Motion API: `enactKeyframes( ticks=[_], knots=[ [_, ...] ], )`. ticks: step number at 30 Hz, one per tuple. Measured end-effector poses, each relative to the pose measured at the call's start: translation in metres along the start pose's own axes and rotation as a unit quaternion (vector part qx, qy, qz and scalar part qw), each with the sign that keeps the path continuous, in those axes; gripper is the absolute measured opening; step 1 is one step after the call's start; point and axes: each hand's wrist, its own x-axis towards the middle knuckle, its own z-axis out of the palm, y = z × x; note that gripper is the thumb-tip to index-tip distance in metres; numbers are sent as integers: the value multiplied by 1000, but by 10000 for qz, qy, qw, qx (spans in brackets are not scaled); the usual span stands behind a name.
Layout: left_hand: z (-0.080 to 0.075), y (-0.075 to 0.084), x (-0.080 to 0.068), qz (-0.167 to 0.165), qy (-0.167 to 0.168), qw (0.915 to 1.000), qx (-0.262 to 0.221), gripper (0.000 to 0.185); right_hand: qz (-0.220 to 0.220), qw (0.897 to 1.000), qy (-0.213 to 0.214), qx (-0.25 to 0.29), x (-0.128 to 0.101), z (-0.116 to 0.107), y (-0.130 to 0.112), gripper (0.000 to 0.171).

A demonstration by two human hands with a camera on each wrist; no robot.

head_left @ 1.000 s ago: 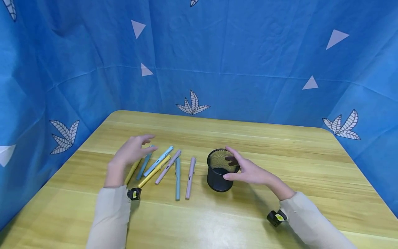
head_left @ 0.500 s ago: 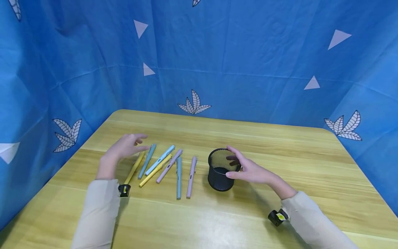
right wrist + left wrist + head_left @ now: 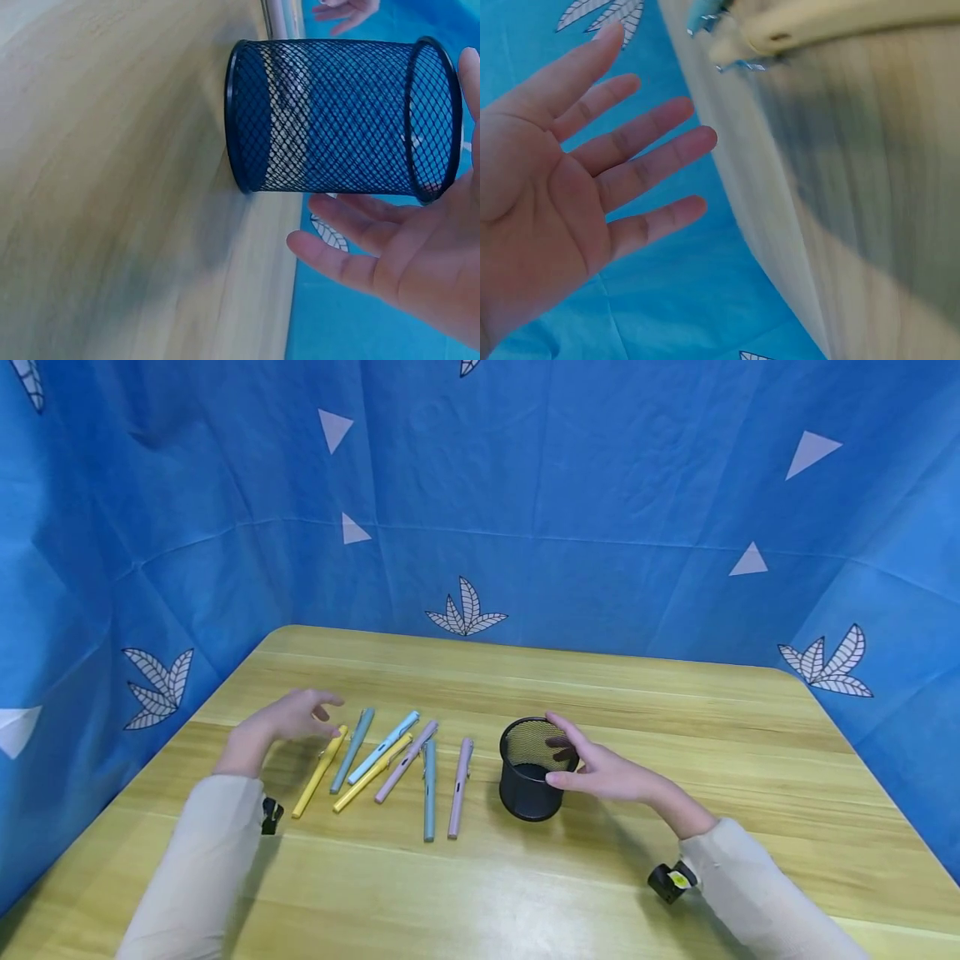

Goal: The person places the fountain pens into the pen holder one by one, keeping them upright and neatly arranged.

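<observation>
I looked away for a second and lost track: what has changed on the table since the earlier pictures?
The left hand drew back to the left, off the pens, uncovering the leftmost yellow pen. It is open and holds nothing. The right hand stayed at the black mesh pen cup, and the pens and cup did not move.

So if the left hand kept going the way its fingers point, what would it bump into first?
Probably the yellow pen, the leftmost of the row. The left hand is open, fingertips aimed right at its far end; how high the hand is above the table is unclear.
</observation>
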Motion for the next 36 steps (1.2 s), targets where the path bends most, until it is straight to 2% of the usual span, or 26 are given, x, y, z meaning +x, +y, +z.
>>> enactKeyframes(
  ticks=[7,11,17,21,30,36],
  knots=[
    [0,-6,1,-179,-434,9987,-192,63,85,9999,-44,88,-3,-7,-2,72],
    [3,-9,5,-297,-690,9968,-273,72,-81,9999,41,68,-4,-11,-2,68],
    [7,-13,8,-483,-856,9948,-270,81,-260,9986,295,-346,-5,-15,-3,61],
    [9,-15,10,-563,-1001,9927,-355,84,-206,9978,387,-488,-5,-15,-4,58],
    [11,-14,14,-899,-1225,9870,-528,85,-25,9973,281,675,-8,-14,-3,60],
    [12,-13,16,-1033,-1387,9829,-635,85,113,9938,441,1015,-10,-12,-1,60]
  ],
)
